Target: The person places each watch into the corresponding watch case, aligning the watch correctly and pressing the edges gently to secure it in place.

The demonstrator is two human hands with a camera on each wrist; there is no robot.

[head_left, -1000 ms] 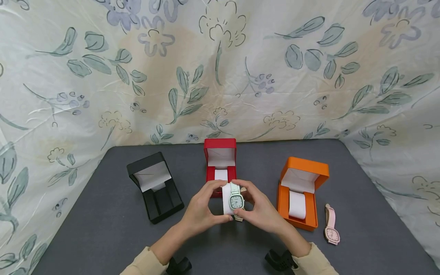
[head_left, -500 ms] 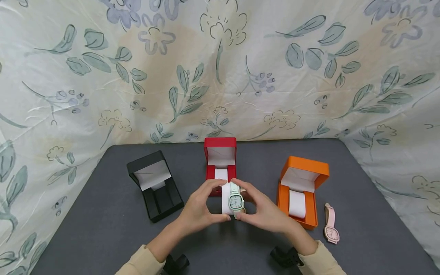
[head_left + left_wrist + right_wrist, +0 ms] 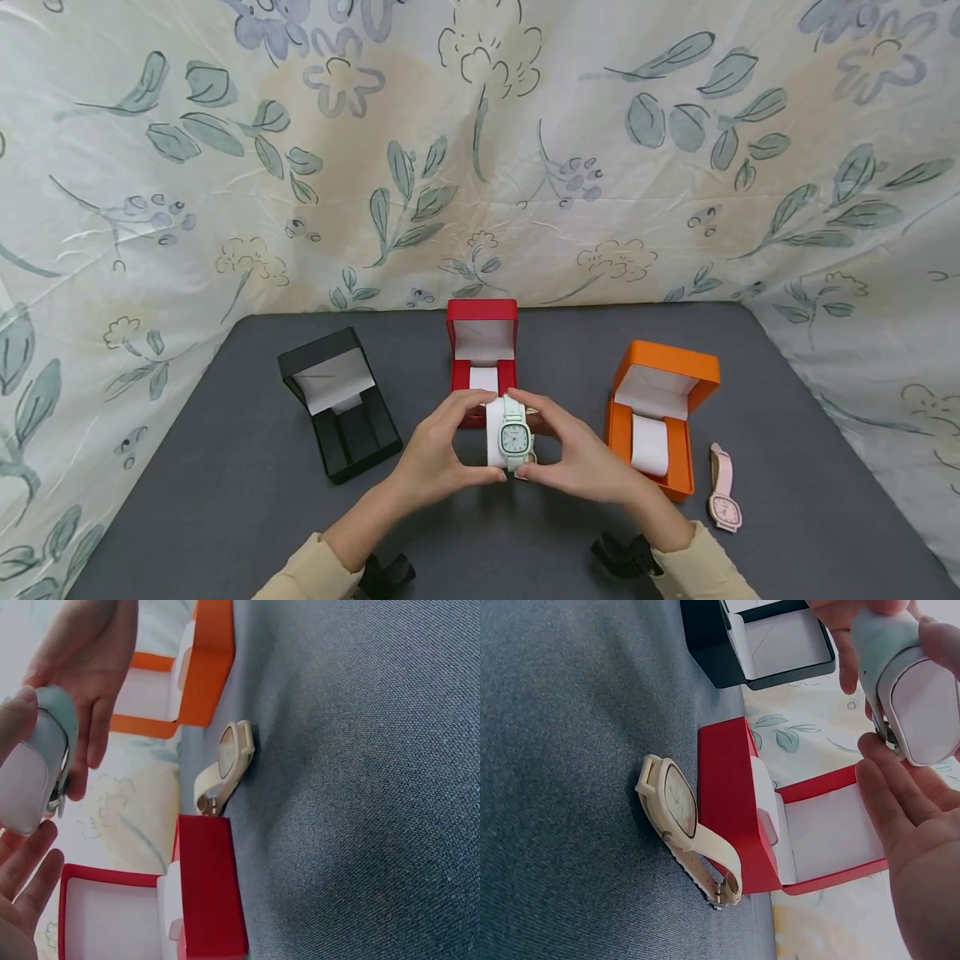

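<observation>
In the head view, a mint-green watch (image 3: pixel 515 438) with a squarish dial is strapped round a white watch cushion (image 3: pixel 494 433), held up above the table. My left hand (image 3: pixel 438 454) pinches the cushion's left side between thumb and fingers. From the right, my right hand (image 3: pixel 573 454) grips the strap side, thumb below and index finger above. Under the hands, a cream watch (image 3: pixel 676 806) lies on the table by the red box (image 3: pixel 727 806), its strap looped; the hands mostly hide it in the head view. A metal buckle shows beneath the cushion in the right wrist view.
An open black box (image 3: pixel 352 429) stands at left. The open red box holds a white cushion (image 3: pixel 483 379). At right, an open orange box (image 3: pixel 678 467) holds another white cushion (image 3: pixel 648 446), with a pink watch (image 3: pixel 723 492) beside it. Floral cloth (image 3: pixel 480 208) hangs behind the grey table (image 3: pixel 225 500).
My right thumb has slid down from the lower edge of the mint-green watch's dial to the strap below it. My right forearm has shifted slightly right. The boxes have stayed put.
</observation>
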